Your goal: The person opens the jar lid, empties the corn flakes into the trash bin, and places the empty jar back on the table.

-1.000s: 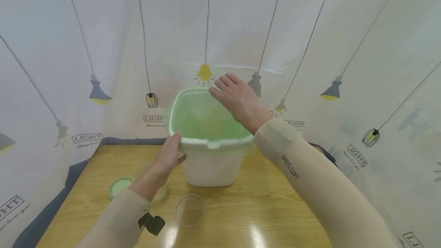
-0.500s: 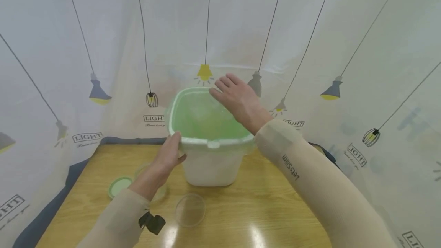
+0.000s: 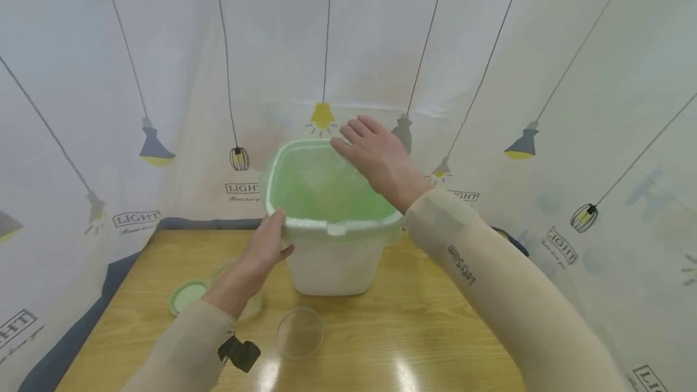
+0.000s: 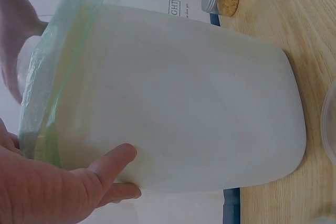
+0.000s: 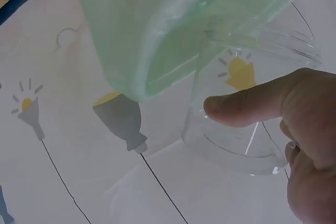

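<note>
Two hands at one upright bin (image 3: 334,268), one clear jar (image 5: 231,153).
Nearest on the table (image 3: 435,325), one clear disc (image 3: 301,333), then one green disc (image 3: 189,295); left hand (image 3: 265,245) — grip closed on the bin's rim; right hand (image 3: 376,153) — grip curled round the jar, tipped mouth-down at the opening; beyond, one silver-lidded jar (image 4: 228,0).

Head view downward, wrist views close, liner (image 5: 152,30) shared
</note>
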### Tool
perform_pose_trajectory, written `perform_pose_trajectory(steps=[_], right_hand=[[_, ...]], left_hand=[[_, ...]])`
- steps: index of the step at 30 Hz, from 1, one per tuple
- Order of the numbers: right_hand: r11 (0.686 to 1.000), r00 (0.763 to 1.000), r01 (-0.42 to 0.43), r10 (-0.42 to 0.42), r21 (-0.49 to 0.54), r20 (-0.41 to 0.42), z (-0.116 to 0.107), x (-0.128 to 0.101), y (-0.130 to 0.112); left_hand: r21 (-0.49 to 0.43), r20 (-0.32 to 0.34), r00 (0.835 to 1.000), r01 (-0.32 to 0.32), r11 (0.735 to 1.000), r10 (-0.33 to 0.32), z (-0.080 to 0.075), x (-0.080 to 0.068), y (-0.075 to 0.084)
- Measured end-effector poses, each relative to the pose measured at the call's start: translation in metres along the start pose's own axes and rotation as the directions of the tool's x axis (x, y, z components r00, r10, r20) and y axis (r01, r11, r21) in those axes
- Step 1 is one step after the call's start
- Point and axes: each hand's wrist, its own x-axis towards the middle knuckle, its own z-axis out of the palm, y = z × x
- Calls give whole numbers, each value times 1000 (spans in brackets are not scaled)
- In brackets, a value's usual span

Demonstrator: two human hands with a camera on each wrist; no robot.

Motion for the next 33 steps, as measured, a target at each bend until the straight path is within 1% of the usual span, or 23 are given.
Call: perform_pose_trajectory(steps=[2,6,9,14,18,21,27,30,33], right_hand=[[1000,1000,3,-3,-10,-10,0,0,-1],[999,1000,5,-5,-34,0,2,1,-2],[1000,1000,-6,6,-25,2,2,0,-2],[999,999,-7,8,37,-34,1,-3,0],[994,999,-21,24,103,-34,2,-6,3],[989,999,-40,42,143,-10,2,-7,6],[980,997,-77,73,183,27,1,-11,11],[968,995,-103,96,227,41,2,-14,13],[947,988,-152,135,282,79,2,-17,15]], left_hand=[[1,-3,1000,1,1000,-1,0,-1,0],[-3,-1,1000,-1,1000,1,0,0,0],[8,3,1000,-2,1000,2,0,1,-1],[12,-12,1000,9,1000,-9,1,2,-1],[15,-15,1000,16,1000,-16,1,3,-1],[17,-8,1000,14,1000,-14,1,3,-1],[12,0,1000,11,1000,-11,2,3,-1],[7,2,1000,11,1000,-11,2,3,-1],[1,2,1000,4,1000,-4,1,3,-1]])
